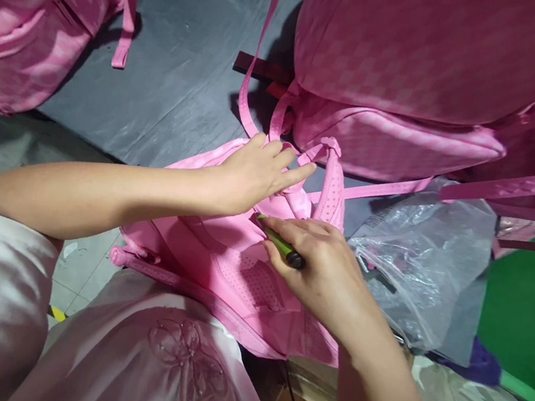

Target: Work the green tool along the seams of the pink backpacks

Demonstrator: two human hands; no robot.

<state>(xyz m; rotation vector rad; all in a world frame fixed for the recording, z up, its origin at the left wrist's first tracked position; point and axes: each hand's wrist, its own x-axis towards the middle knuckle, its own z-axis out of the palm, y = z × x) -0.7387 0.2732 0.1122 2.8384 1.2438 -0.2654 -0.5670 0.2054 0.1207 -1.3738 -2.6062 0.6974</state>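
A pink backpack lies slanted between my body and the table edge, its dotted mesh padding and straps facing up. My left hand is at its top end, the fingers bent down over the fabric and one digit stretched to the right; the fingertips are partly hidden. Closed around a green pen-like tool with a black end is my right hand. The tool's tip points at the backpack's fabric just below my left hand. What the tip is like is too small to tell.
A large checked pink backpack stands on the grey table at the back right, another pink backpack at the far left. Clear plastic bags lie right of my hands, near a green surface. Loose pink straps cross there.
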